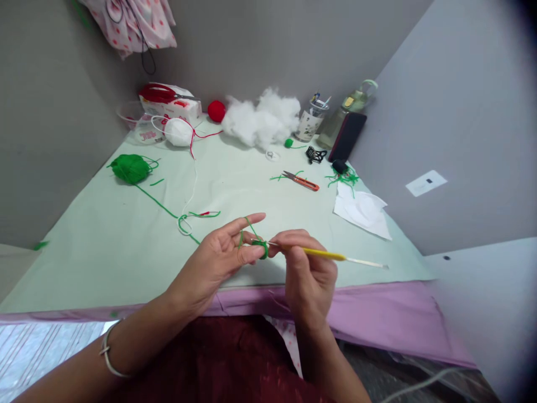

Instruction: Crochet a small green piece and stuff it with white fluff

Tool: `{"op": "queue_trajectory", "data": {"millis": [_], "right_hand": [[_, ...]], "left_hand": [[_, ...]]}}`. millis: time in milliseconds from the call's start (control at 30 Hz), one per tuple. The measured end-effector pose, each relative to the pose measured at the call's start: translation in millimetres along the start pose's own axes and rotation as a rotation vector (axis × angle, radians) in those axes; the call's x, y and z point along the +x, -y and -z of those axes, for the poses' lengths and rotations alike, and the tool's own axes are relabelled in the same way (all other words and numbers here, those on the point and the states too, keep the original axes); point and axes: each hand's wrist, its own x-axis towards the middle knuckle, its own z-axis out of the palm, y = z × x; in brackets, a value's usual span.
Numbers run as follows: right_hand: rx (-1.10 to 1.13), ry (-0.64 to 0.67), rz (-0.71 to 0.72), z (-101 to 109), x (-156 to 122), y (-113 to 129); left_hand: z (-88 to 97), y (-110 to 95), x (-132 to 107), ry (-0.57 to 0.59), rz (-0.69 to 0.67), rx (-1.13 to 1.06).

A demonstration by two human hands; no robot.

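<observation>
My left hand (229,249) pinches a small green crochet piece (260,248) between thumb and fingers, its index finger stretched out with green yarn looped over it. In my right hand (308,268) is a crochet hook (323,253) with a yellow handle, gripped like a pen. The hook's thin metal tip reaches into the crochet piece; whether it has caught the yarn is too small to tell. From a green yarn ball (130,168) at the left, a strand runs across the table towards my left hand.
Orange-handled thread snips (301,181) lie mid-table. Behind are white stuffing (262,117), a red yarn ball (216,111), a white yarn ball (179,132) and a pen cup (309,123). To the right, a phone (347,137) leans on a bottle (333,127), near white paper (361,211).
</observation>
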Motion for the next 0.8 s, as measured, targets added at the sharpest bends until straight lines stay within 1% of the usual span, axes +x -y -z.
{"op": "queue_trajectory", "data": {"millis": [67,133,167,233,300,400,467,533,567,633,667,700,733,767,800], "right_hand": [[0.101,-0.035,-0.089,4,4,-2],[0.186,-0.039,-0.189,7,8,-4],[0.218,-0.027,-0.235,8,10,-5],[0.252,0.001,-0.285,7,10,-6],[0.208,0.016,-0.246,4,8,-6],[0.025,0.007,-0.080,-3,2,-3],[-0.091,-0.003,0.009,-6,-3,-2],[-0.229,0.012,0.108,-6,-8,-3],[-0.318,0.024,0.183,-5,-9,-5],[-0.477,0.055,0.336,-3,-9,-6],[-0.514,0.061,0.386,-2,-8,-6],[-0.503,0.059,0.375,-1,-6,-6],[-0.451,0.049,0.325,0,-4,-5],[-0.373,0.018,0.251,0,-1,-3],[-0.294,-0.017,0.175,0,1,-2]], "left_hand": [[2.9,-3,0,0.055,0.081,-0.023],[6.0,-4,1,0.121,0.122,-0.045],[7.1,-4,1,0.144,0.124,-0.056],[7.6,-1,2,0.143,0.093,-0.059],[6.2,3,3,0.101,0.023,-0.037],[3.1,10,3,0.021,-0.084,0.044],[1.3,12,3,-0.032,-0.121,0.092],[-0.4,13,2,-0.068,-0.134,0.077],[-1.1,12,3,-0.074,-0.129,0.041],[-1.7,11,4,-0.065,-0.082,-0.042],[-1.5,9,5,-0.057,-0.042,-0.075],[-1.0,8,6,-0.051,-0.002,-0.099],[-0.5,7,7,-0.048,0.027,-0.113],[-0.1,6,8,-0.054,0.033,-0.115],[-0.1,6,8,-0.072,0.010,-0.109]]}}
